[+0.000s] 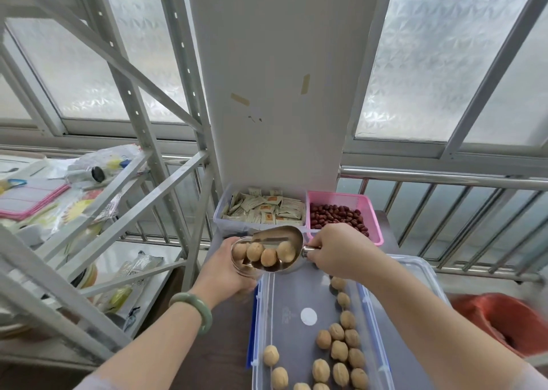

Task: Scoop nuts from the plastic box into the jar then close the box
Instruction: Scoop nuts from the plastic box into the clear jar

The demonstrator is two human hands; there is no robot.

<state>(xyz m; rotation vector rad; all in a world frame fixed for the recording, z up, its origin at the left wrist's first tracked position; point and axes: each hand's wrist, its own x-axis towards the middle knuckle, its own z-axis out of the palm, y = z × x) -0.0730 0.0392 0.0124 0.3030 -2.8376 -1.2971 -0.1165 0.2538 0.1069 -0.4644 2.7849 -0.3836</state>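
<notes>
My left hand (221,266) grips a clear glass jar (240,263), tilted with its mouth toward the scoop. My right hand (336,250) holds the handle of a metal scoop (278,240) whose lip rests at the jar's mouth. Several walnuts (268,254) sit in the scoop, and one is at the jar's rim. Below lies the open clear plastic box (292,297) with blue clips. More walnuts (339,351) lie along its right side and near end. Its lid (415,268) lies to the right under my right arm.
A clear bin of white sachets (264,210) and a pink basket of red dates (344,216) stand behind the box against a white pillar. A grey metal shelf rack (124,211) with clutter stands on the left. A red bag (501,321) lies at the right.
</notes>
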